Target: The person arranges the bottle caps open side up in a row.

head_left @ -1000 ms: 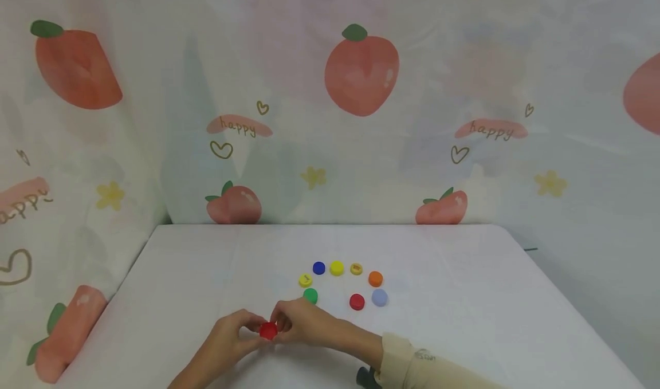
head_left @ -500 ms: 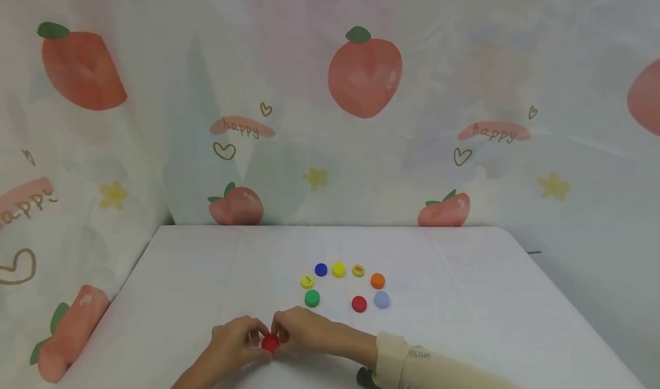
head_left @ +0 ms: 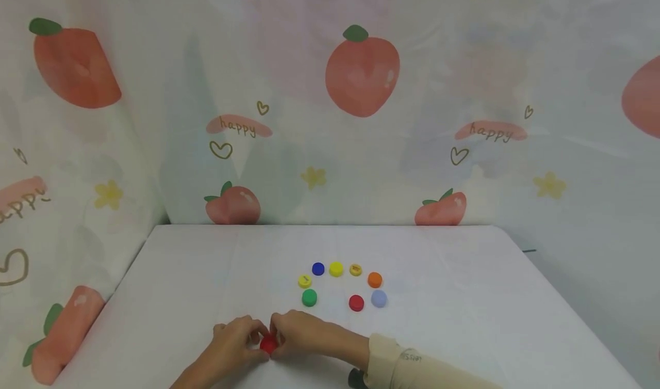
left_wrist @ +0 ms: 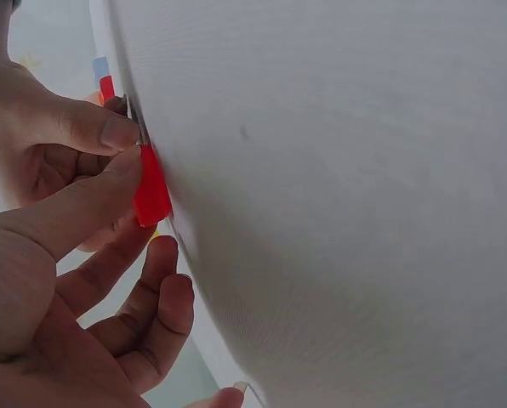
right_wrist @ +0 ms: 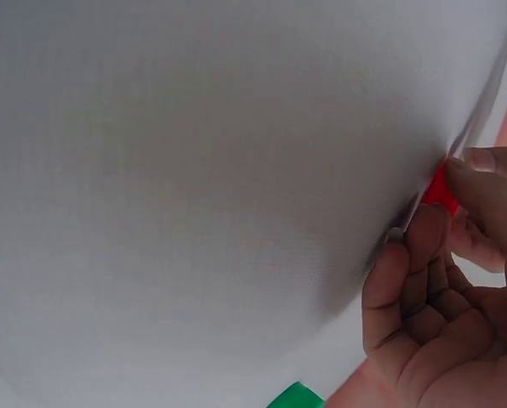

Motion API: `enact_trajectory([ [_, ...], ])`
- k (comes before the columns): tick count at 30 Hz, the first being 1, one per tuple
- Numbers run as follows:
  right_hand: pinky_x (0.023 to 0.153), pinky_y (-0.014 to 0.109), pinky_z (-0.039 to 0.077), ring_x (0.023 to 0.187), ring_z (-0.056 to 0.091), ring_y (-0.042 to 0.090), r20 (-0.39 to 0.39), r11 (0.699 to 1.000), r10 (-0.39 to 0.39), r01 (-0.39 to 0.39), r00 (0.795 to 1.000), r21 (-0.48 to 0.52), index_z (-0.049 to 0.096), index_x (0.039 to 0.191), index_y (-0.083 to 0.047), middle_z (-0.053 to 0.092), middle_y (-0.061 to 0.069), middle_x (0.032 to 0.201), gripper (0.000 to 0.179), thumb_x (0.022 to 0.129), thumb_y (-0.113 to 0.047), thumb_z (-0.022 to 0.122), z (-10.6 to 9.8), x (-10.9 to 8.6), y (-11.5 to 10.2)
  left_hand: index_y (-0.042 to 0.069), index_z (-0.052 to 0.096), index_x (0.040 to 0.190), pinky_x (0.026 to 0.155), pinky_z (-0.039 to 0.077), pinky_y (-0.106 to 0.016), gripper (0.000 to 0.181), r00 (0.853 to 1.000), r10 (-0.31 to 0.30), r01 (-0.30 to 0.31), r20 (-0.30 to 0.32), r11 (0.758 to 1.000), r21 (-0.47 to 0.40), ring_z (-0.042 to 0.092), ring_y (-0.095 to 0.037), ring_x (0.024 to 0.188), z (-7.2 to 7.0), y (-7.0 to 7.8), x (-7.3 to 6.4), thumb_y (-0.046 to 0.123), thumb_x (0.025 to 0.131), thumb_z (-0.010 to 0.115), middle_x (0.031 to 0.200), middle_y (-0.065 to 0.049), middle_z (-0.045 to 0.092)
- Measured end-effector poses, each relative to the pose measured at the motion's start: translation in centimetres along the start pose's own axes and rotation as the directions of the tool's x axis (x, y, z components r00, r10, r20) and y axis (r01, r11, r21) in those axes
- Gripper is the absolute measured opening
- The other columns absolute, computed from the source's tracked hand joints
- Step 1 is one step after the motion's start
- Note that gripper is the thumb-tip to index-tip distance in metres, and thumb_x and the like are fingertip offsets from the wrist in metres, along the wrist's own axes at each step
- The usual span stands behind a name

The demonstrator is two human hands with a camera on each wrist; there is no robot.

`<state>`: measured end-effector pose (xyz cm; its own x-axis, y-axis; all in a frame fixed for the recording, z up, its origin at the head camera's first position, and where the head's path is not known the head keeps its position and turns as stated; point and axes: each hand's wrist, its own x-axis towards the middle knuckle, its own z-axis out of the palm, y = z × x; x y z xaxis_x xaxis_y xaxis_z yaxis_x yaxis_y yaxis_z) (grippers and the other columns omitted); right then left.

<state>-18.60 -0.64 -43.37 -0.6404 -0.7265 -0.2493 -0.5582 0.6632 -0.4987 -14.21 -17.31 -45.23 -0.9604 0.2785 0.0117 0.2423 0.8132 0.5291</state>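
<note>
Red and round, a cap (head_left: 268,345) sits low at the near part of the white table (head_left: 196,274), between two hands that meet from opposite sides. The left hand (head_left: 232,343) comes in from the lower left, its forearm slanting up toward the cap; its thumb and index finger pinch the rim, while the other fingers curl loosely away from it (the left wrist view shows this best). The right hand (head_left: 296,334) reaches in from the right, forearm nearly level behind a cream sleeve (head_left: 433,369); its thumb and index finger grip the opposite side, the remaining fingers bent. Whether the cap touches the cloth, I cannot tell. Beyond the hands, well apart from the pinched cap, stand a green cap (head_left: 309,298) and a second red one (head_left: 356,303).
</note>
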Motion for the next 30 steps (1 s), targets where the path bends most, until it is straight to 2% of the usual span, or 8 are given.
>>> enact_trajectory([
  [5, 0.054, 0.014, 0.041, 0.057, 0.048, 0.002, 0.019, 1.0, 0.021, -0.021, 1.0, -0.005, 0.052, 0.093, -0.015, 0.049, -0.009, 0.066, 0.026, 0.074, -0.022, 0.069, 0.1, 0.0, -0.1, 0.023, 0.061, 0.082, 0.062, 0.027, -0.043, 0.026, 1.0, -0.002, 0.002, 0.013, 1.0, 0.005, 0.044, -0.005, 0.066, 0.1, 0.1, 0.0, 0.027, 0.061, 0.077, 0.067, 0.012, 0.045],
  [14, 0.053, 0.014, 0.041, 0.057, 0.047, 0.003, 0.022, 1.0, 0.012, -0.012, 1.0, -0.015, 0.052, 0.094, -0.014, 0.048, -0.009, 0.066, 0.027, 0.075, -0.022, 0.069, 0.3, 0.0, 0.0, 0.022, 0.058, 0.084, 0.065, 0.026, -0.045, 0.027, 0.998, -0.005, 0.006, 0.064, 1.0, -0.006, 0.044, -0.006, 0.067, 0.1, 0.1, 0.2, 0.026, 0.064, 0.076, 0.069, 0.012, 0.045],
  [26, 0.053, 0.016, 0.042, 0.057, 0.049, 0.003, 0.036, 0.999, 0.041, -0.042, 0.999, 0.028, 0.053, 0.098, -0.015, 0.05, -0.009, 0.066, 0.032, 0.073, -0.024, 0.07, -0.2, -0.5, 0.6, 0.018, 0.058, 0.094, 0.061, 0.028, -0.039, 0.037, 0.993, 0.022, -0.023, 0.119, 1.0, 0.009, 0.044, -0.006, 0.067, -0.4, 0.0, 0.3, 0.03, 0.064, 0.075, 0.071, 0.011, 0.046],
  [30, 0.052, 0.016, 0.042, 0.056, 0.049, 0.004, 0.015, 0.996, 0.071, -0.071, 0.997, 0.061, 0.053, 0.097, -0.017, 0.049, -0.008, 0.064, 0.03, 0.073, -0.026, 0.07, -0.6, -1.3, 1.0, 0.016, 0.058, 0.094, 0.061, 0.032, -0.039, 0.04, 0.989, -0.01, 0.016, 0.145, 0.999, -0.042, 0.046, -0.011, 0.07, -1.1, 0.1, 0.5, 0.032, 0.063, 0.076, 0.074, 0.007, 0.049],
])
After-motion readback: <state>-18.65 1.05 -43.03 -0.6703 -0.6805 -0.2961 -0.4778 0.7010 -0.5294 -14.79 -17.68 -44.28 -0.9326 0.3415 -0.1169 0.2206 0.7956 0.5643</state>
